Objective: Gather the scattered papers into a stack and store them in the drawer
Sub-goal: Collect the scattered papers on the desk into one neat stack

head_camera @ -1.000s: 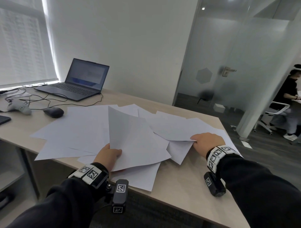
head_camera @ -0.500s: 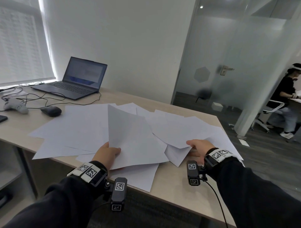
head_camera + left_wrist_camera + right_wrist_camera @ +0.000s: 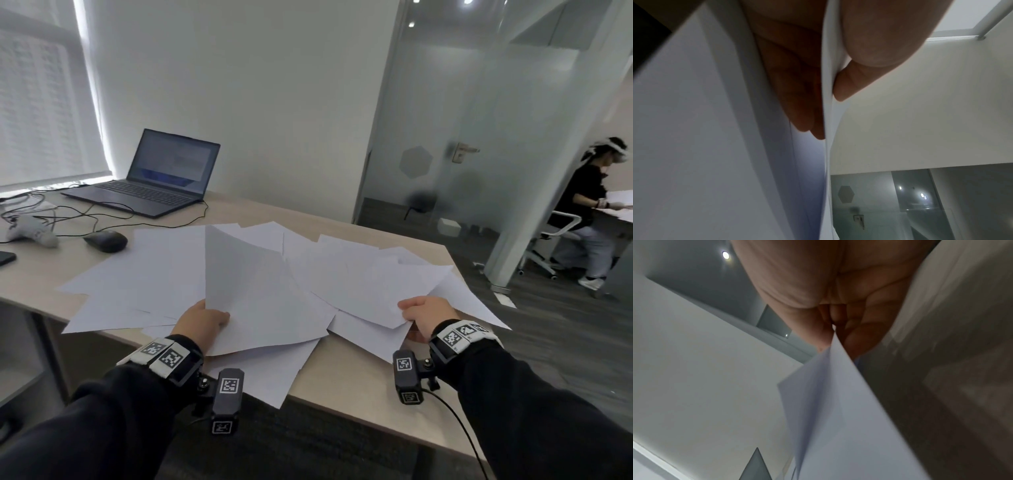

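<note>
At lower centre, the left hand (image 3: 202, 317) pinches a raised sheet (image 3: 253, 291) between thumb and fingers (image 3: 805, 104). At lower right, the right hand (image 3: 426, 315) pinches another sheet's corner (image 3: 394, 317) above the scattered papers (image 3: 144, 274) on the table (image 3: 342, 383).

Matt white papers (image 3: 260, 284) on a smooth wood-grain desk (image 3: 346, 373).

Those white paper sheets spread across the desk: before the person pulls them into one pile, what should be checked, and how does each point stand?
1. Left hand grips a white paper sheet, thumb over its edge: ok.
2. Right hand pinches another white sheet: ok.
3. All sheets in one stack: not ok, they lie fanned over the light wooden desk.
4. Sheets inside the desk edge: not ok, several overhang the near side.
5. Black computer mouse apart from the sheets: ok.
6. Drawer open: cannot tell, none in view.
</note>
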